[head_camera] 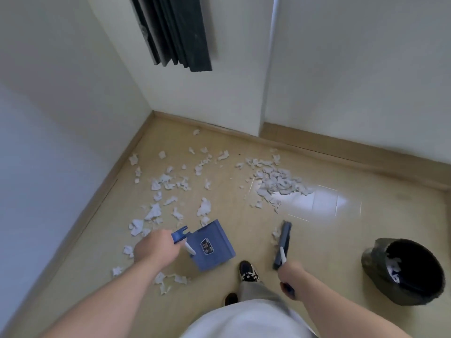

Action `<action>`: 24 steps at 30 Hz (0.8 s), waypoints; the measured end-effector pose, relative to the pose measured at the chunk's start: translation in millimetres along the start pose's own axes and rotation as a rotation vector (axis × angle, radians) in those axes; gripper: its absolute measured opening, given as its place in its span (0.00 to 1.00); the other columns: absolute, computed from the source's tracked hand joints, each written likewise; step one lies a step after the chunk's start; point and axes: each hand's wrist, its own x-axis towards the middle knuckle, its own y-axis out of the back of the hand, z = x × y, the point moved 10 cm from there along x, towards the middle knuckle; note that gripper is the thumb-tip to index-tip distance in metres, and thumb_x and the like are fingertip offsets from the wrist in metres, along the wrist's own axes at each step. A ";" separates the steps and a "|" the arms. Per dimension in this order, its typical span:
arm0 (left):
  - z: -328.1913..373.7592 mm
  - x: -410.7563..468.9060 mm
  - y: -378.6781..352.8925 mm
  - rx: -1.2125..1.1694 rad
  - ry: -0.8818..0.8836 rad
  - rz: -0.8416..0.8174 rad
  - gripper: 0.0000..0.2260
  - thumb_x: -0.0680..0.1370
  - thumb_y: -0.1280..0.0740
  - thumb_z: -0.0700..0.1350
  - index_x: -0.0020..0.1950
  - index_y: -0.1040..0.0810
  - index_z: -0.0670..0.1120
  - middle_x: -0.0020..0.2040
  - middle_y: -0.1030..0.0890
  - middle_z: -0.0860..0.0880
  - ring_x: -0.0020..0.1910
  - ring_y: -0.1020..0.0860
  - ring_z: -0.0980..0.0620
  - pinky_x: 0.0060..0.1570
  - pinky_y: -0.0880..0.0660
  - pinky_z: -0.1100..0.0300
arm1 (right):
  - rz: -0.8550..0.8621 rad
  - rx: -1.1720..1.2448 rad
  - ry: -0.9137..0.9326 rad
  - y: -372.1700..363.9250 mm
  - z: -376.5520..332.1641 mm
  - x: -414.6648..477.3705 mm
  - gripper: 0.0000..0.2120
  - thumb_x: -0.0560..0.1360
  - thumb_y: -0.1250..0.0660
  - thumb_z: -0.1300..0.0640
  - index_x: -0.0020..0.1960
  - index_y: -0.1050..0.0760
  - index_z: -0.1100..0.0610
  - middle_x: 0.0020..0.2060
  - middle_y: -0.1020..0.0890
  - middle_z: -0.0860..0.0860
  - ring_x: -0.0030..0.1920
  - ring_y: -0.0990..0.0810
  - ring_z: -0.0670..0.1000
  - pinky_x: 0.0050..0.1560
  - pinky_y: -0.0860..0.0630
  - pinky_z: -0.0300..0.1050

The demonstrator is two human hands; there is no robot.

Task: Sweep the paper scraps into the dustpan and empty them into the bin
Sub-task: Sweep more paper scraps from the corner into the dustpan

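On the beige floor (341,240) by the wall corner, white paper scraps (275,182) scattered and heaped, left grip (156,247) curled round the blue dustpan (212,247) handle, right grip (290,272) holding the brush (283,242), black-lined bin (375,276) at right.

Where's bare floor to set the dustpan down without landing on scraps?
Bare floor lies between the dustpan and the brush, and wider between the brush and the bin. Crowded: loose paper scraps from the left wall to the dustpan, and the dense pile ahead of the brush.
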 end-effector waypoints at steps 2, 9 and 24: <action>-19.7 -1.5 2.7 -0.036 0.067 0.011 0.18 0.76 0.37 0.65 0.38 0.25 0.52 0.36 0.22 0.54 0.36 0.21 0.50 0.34 0.27 0.62 | -0.040 -0.216 0.060 -16.8 -21.5 -0.1 0.16 0.81 0.43 0.65 0.35 0.37 0.54 0.34 0.29 0.52 0.31 0.29 0.49 0.35 0.26 0.41; -93.0 -30.3 0.0 -0.172 0.281 0.054 0.17 0.76 0.36 0.63 0.41 0.21 0.51 0.36 0.21 0.53 0.36 0.20 0.50 0.36 0.24 0.61 | -0.162 -0.609 0.231 -85.1 -78.4 -13.3 0.15 0.80 0.40 0.65 0.36 0.34 0.55 0.33 0.26 0.53 0.31 0.26 0.51 0.38 0.24 0.45; -287.4 -64.6 -31.2 -0.321 0.433 0.190 0.16 0.77 0.37 0.61 0.40 0.23 0.50 0.35 0.21 0.52 0.35 0.22 0.49 0.36 0.25 0.60 | -0.016 -0.877 0.327 -216.0 -41.3 -64.5 0.10 0.79 0.40 0.64 0.39 0.30 0.60 0.30 0.24 0.53 0.29 0.25 0.50 0.32 0.24 0.42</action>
